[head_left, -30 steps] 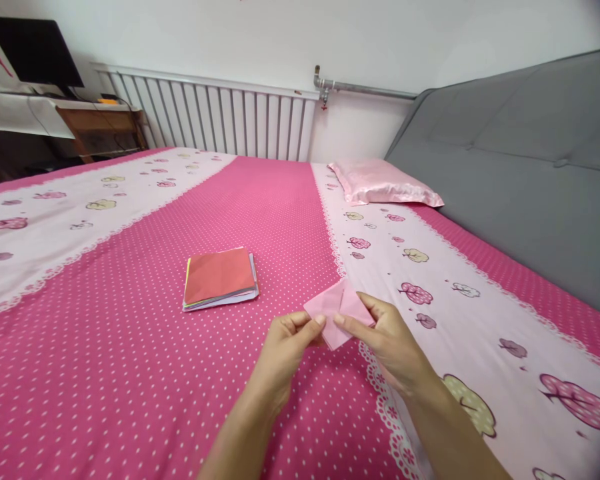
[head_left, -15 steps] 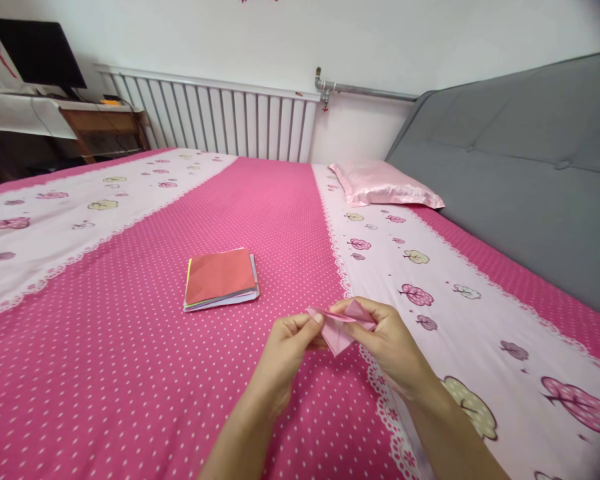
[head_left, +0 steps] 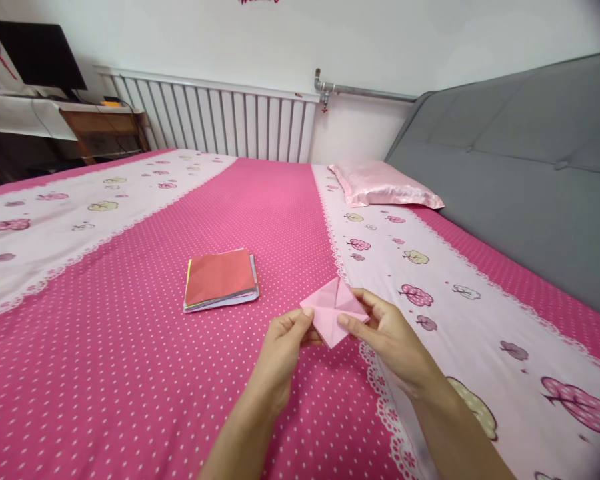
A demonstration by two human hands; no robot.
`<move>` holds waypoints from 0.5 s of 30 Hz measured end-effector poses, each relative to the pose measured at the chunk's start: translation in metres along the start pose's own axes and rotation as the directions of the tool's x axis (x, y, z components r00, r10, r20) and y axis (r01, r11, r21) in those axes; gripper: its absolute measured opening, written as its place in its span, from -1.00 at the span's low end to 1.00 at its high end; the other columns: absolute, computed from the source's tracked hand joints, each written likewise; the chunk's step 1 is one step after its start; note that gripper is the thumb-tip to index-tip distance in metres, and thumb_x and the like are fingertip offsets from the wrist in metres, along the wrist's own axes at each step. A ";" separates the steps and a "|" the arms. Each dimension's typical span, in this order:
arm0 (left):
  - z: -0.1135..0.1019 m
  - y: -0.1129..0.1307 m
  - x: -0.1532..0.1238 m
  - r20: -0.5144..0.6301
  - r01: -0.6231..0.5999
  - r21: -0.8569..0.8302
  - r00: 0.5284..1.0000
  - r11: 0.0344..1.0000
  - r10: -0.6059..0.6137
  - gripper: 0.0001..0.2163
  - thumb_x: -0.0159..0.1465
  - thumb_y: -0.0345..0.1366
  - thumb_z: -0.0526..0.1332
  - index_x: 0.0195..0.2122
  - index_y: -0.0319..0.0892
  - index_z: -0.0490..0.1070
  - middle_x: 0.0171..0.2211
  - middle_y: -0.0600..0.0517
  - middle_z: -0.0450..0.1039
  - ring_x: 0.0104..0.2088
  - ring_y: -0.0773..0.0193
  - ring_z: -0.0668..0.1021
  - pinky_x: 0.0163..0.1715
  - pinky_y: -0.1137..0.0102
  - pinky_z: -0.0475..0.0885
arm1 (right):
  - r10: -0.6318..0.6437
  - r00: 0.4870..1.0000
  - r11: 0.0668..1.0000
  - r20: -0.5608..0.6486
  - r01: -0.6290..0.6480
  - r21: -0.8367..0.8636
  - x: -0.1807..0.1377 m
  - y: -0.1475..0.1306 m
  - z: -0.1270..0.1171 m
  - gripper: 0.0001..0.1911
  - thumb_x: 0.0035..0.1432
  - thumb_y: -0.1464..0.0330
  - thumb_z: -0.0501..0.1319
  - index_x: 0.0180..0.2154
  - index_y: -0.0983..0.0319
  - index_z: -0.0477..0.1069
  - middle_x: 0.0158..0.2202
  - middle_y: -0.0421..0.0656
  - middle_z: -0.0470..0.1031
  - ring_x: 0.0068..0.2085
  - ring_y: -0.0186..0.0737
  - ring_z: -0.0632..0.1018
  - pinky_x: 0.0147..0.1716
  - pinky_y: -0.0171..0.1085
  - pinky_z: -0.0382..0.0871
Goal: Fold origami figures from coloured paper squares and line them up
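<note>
A piece of folded pink origami paper (head_left: 333,303), flattened into a diamond with creases crossing at its middle, is held just above the bed. My left hand (head_left: 286,347) pinches its left corner, thumb on top and fingers beneath. On the right side, my right hand (head_left: 387,333) grips the paper with the thumb resting on its face and the other fingers behind, partly hidden. A stack of coloured square paper (head_left: 220,277), red sheet uppermost, lies on the bed to the left of my hands and apart from them.
The bed is covered by a pink dotted sheet (head_left: 145,373) with printed tree bands. A pink pillow (head_left: 385,185) lies near the grey headboard (head_left: 510,153). Behind the bed are a white radiator (head_left: 215,113) and a pipe (head_left: 370,92). A monitor (head_left: 37,53) stands on a desk at left.
The pink paper, earlier bunched with raised flaps, now lies flat as a diamond facing up. My right thumb has shifted onto its face. The paper stack has not moved.
</note>
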State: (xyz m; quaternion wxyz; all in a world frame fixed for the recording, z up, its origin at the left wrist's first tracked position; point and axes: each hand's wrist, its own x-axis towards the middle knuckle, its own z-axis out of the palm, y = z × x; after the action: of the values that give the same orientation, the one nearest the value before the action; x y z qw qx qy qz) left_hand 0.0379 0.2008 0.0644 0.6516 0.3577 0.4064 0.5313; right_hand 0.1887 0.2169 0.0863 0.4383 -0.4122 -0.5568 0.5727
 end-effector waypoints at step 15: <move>0.004 0.000 -0.002 0.057 -0.054 -0.061 0.997 0.997 0.057 -0.82 0.07 -0.32 0.31 -0.28 -0.23 0.51 -0.38 -0.01 0.52 -0.42 0.40 0.45 -0.38 0.53 0.30 | -0.251 0.964 0.942 -0.091 0.221 -0.253 0.000 0.004 0.000 -0.88 0.01 0.37 0.27 -0.32 0.17 0.46 -0.11 -0.16 0.44 -0.22 -0.28 0.50 -0.26 -0.32 0.38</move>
State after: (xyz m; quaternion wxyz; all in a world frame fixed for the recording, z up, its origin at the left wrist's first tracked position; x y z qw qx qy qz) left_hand 0.0416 0.1991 0.0666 0.6585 0.3646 0.3613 0.5503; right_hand 0.1887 0.2168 0.0824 0.4838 -0.4265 -0.6398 0.4180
